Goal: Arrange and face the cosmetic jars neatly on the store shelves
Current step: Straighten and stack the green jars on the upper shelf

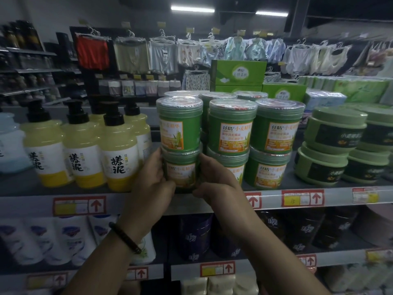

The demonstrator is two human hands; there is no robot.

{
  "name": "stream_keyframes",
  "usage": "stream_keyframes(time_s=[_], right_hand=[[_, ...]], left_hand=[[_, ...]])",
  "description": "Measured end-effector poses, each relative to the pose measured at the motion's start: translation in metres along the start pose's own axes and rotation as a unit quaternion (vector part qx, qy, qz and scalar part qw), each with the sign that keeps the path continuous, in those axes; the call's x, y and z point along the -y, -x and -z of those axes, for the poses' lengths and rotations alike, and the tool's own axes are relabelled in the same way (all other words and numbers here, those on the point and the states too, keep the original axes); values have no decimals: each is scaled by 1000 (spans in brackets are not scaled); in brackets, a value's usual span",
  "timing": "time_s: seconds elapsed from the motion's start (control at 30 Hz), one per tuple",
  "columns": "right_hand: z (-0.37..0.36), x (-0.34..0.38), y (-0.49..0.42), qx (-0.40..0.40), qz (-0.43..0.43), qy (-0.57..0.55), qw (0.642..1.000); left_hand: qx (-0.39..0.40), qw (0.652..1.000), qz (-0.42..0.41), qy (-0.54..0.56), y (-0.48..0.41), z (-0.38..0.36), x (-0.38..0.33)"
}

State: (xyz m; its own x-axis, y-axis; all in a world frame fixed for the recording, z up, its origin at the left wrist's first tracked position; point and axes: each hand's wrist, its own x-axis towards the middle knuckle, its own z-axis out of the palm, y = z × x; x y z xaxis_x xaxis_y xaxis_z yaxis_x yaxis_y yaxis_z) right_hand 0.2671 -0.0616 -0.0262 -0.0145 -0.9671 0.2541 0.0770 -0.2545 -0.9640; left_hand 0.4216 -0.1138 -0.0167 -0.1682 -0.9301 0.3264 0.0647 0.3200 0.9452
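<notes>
Already 2 stacks (231, 128) right of centre face front; left hand (148, 184) and right hand (220, 184) curl fingers round the skewed lower jar (181, 173).

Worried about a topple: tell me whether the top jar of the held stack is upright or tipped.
Upright: the top jar stands lid-up on the lower jar, gripped by left hand and right hand.

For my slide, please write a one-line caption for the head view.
Left hand and right hand grip the lower green jar of a two-jar stack, beside yellow pump bottles.
</notes>
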Motion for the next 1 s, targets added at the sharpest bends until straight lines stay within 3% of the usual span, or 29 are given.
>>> stream_keyframes(time_s=[0.2,1.0], right_hand=[[3,-1,1,3,7,24,1000],[6,3,15,36,32,14,999]], left_hand=[[24,997,-60,-35,22,-5,0],[16,994,-58,-88,36,-5,1]])
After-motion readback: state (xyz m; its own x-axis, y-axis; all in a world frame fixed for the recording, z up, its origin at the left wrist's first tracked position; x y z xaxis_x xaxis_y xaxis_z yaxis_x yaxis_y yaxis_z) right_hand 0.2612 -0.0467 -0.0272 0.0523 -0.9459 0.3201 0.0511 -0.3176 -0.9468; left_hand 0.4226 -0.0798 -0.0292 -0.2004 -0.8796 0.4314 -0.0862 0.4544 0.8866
